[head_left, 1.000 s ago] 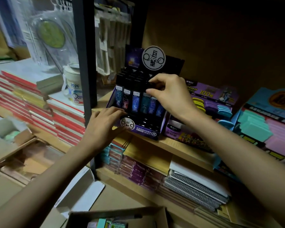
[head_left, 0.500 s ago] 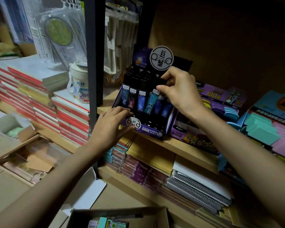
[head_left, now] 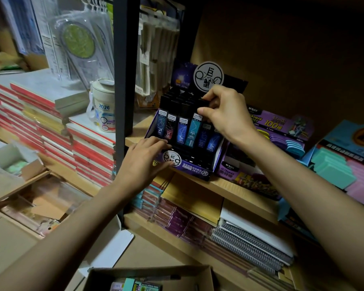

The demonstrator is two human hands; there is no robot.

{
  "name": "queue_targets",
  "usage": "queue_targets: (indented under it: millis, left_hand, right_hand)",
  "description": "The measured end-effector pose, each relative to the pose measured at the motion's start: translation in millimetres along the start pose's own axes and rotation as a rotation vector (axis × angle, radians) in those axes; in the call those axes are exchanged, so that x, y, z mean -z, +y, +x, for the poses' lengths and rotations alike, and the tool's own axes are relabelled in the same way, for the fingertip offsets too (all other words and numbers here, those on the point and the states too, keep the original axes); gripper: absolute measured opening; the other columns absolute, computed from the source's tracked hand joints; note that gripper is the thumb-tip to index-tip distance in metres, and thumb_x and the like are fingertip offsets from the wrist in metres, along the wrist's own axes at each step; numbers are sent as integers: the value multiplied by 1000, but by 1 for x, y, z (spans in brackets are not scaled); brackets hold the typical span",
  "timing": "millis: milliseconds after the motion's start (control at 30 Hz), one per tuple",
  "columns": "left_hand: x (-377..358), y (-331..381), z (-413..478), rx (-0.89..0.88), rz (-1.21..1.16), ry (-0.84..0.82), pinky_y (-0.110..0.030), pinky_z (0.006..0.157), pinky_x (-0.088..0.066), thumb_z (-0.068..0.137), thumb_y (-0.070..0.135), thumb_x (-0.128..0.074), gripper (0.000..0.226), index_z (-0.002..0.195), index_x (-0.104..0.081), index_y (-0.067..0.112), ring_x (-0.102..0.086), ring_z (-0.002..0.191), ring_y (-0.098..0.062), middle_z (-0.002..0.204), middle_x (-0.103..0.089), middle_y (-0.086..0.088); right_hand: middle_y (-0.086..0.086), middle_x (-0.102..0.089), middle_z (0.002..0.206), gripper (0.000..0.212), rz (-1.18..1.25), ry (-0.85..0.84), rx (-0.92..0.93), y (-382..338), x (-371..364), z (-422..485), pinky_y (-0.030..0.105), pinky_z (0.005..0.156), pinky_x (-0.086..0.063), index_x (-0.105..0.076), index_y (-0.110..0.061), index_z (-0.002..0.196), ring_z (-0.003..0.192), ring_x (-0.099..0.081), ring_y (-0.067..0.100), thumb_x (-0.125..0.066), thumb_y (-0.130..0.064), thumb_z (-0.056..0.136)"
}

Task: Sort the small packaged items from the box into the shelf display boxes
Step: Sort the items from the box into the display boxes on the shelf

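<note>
Through the head camera, the right hand (head_left: 227, 114) pinched a dark-capped pack (head_left: 202, 101) between thumb and curled fingers, at its fingertips in the display box (head_left: 189, 168). The left hand (head_left: 143, 162) lay with straight fingers on the front lip. The cardboard box (head_left: 147, 270) sat well below both hands. Pushed in crooked, the pack might topple the leaning packs under the thumb.

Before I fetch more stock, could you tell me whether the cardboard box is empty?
Not empty: small packaged items lie inside the open cardboard box; how many, cannot tell.
</note>
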State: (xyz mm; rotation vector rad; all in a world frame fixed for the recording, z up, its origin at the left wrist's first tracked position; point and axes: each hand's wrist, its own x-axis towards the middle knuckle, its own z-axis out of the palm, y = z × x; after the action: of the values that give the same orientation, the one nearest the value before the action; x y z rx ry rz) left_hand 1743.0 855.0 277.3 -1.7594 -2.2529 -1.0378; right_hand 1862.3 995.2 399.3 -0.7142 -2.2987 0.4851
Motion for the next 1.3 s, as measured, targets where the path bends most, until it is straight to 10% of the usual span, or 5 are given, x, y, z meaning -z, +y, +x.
queue_targets:
  millis: [333,600,767,933,1300]
  left_hand:
    - [-1,0,1,-3,-5,11,-26,92,-25,84,40,-63,43,122,-57,22,-44,123,-16,130,-52,3]
    - [17,5,-6,-87,87,-15,-33,101,-33,87,33,-63,48,131,-51,18,-44,124,-17,135,-50,-1]
    - [38,8,-44,-90,-25,-120,-15,74,-44,87,22,-62,30,116,-58,16,-55,95,-7,114,-60,2]
    - [11,1,-119,154,-17,-538,-12,74,-46,91,27,-58,25,115,-56,21,-59,94,-5,111,-61,5]
    - [-137,-26,-328,652,-246,-779,-22,79,-41,86,12,-66,35,116,-56,-3,-58,99,-22,110,-58,-14]
  right_hand:
    - [-1,-60,77,16,-117,41,18,8,-17,-18,13,60,-40,-60,-13,93,72,-56,12,-71,-15,81]
    - [8,-46,121,47,-429,-33,197,-5,-7,-22,31,97,-37,-49,-8,127,116,-43,23,-66,-24,85]
    - [7,-55,116,34,-283,-317,270,-13,20,-67,31,94,-37,-59,-12,117,110,-47,21,-65,-24,86]
    - [5,-61,113,31,-265,-689,197,8,2,-150,32,89,-42,-61,-15,113,104,-55,18,-65,-29,86]
    - [8,-64,104,22,-44,-987,-406,120,-115,-358,28,81,-45,-63,-8,108,97,-59,18,-63,-15,87]
